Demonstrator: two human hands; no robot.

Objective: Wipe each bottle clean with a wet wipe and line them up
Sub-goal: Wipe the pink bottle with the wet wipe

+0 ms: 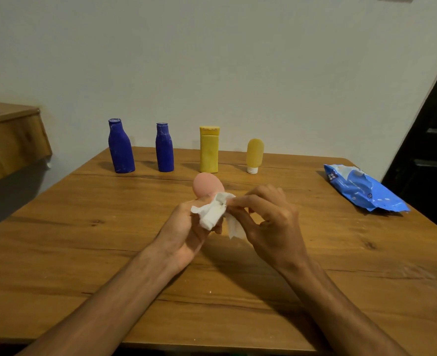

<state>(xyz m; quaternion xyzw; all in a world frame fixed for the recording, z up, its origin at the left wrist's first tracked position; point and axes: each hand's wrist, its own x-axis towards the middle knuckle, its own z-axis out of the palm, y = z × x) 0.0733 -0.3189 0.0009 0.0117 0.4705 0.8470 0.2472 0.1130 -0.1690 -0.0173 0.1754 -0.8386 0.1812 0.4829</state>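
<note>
My left hand grips a pink bottle above the middle of the table, its rounded end pointing away from me. A crumpled white wet wipe lies over the bottle's near part, and my right hand pinches it against the bottle. Most of the bottle is hidden by the wipe and my fingers. Along the far edge stand, from left to right, a tall blue bottle, a smaller blue bottle, a yellow flip-cap bottle and a small yellow tube resting on its white cap.
A blue wet-wipe pack lies torn open near the right edge of the wooden table. A wooden shelf juts from the wall at the left. A dark door stands at the right.
</note>
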